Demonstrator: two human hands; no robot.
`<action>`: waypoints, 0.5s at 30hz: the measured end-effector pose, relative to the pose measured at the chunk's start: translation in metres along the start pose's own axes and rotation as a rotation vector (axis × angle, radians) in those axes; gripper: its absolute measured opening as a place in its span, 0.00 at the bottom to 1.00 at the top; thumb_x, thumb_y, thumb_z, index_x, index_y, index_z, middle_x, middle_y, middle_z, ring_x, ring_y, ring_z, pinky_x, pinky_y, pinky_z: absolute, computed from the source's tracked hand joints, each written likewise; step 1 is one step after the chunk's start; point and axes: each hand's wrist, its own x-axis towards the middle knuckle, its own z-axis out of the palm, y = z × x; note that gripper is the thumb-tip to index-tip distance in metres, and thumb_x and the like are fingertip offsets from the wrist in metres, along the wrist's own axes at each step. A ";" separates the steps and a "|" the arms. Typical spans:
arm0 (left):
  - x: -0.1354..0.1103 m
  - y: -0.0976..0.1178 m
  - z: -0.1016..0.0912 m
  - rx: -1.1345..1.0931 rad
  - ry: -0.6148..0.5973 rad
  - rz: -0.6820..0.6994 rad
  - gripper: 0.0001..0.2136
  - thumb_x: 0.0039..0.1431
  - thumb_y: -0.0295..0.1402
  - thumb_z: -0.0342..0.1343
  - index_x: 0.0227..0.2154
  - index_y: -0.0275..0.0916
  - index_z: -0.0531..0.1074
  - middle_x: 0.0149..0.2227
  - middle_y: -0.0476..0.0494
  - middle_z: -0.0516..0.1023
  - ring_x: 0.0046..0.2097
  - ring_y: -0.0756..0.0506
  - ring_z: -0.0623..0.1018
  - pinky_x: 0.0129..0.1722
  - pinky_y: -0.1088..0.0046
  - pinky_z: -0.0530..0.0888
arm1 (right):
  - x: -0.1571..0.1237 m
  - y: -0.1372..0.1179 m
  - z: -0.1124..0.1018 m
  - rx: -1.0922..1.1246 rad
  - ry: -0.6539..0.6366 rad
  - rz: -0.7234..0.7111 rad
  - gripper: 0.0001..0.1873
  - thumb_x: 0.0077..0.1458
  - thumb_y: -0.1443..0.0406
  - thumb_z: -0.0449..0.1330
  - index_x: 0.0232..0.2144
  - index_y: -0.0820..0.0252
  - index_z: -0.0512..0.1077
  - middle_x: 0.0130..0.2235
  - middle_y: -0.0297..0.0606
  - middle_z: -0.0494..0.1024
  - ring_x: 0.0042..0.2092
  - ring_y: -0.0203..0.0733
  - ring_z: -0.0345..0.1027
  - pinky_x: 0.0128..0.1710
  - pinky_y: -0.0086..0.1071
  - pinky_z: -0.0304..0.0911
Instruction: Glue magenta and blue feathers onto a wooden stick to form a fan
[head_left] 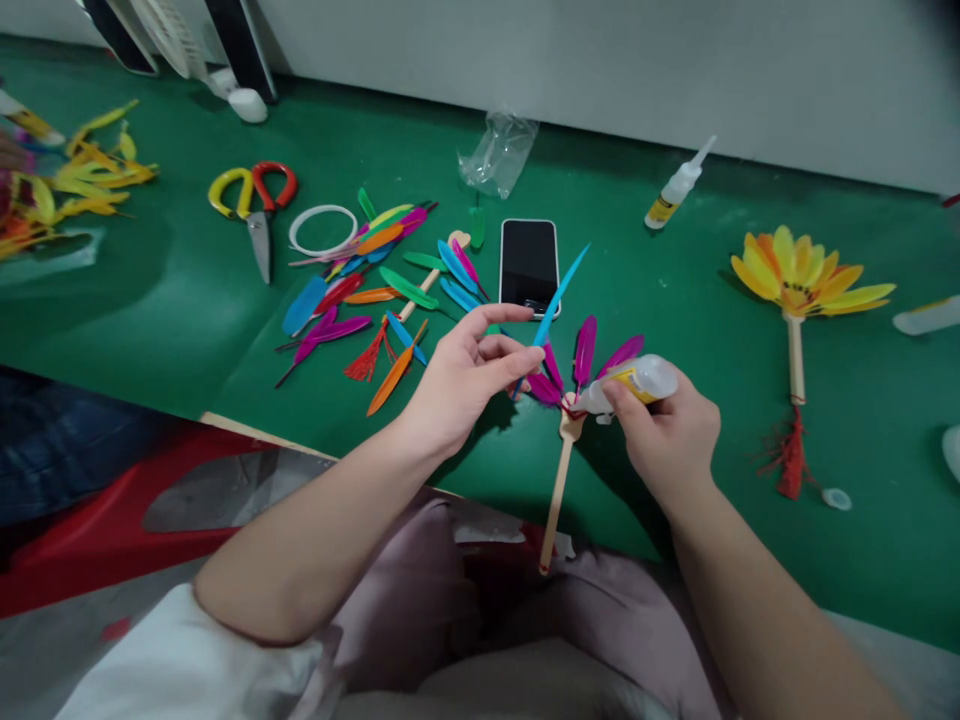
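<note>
My left hand point(480, 365) pinches a blue feather point(559, 295) between thumb and fingers, its tip pointing up and right. In my right hand point(671, 430) is a glue bottle point(645, 378), tilted so that its nozzle meets the head of a wooden fan handle point(559, 490). Several magenta feathers point(585, 350) spread out from that head. The handle's lower end sticks out over the table's front edge. Left of my hands lies a loose pile of coloured feathers point(345, 290), with a second wooden handle point(420, 295) and a red tassel point(370, 352) among them.
A phone point(529, 262), a clear plastic bag point(501, 155), scissors point(259, 215) and a white ring point(322, 230) lie on the green table point(225, 330). Another glue bottle point(679, 190) stands behind. At right is a finished-looking yellow feather fan point(806, 280); a co-worker's yellow feathers point(105, 180) lie far left.
</note>
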 end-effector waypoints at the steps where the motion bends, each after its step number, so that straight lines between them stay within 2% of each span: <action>1: 0.000 0.000 0.000 -0.002 -0.004 0.000 0.15 0.48 0.32 0.58 0.41 0.39 0.64 0.22 0.54 0.67 0.23 0.56 0.68 0.22 0.81 0.65 | 0.000 0.000 0.000 0.005 0.003 -0.007 0.14 0.47 0.54 0.56 0.23 0.60 0.67 0.17 0.29 0.68 0.18 0.32 0.61 0.18 0.26 0.56; 15: 0.000 0.000 0.000 -0.003 0.004 -0.005 0.15 0.48 0.32 0.58 0.40 0.40 0.65 0.22 0.54 0.67 0.23 0.56 0.68 0.22 0.81 0.65 | 0.000 0.001 0.000 -0.029 -0.013 0.007 0.16 0.47 0.52 0.55 0.23 0.59 0.68 0.17 0.30 0.69 0.18 0.33 0.61 0.18 0.27 0.56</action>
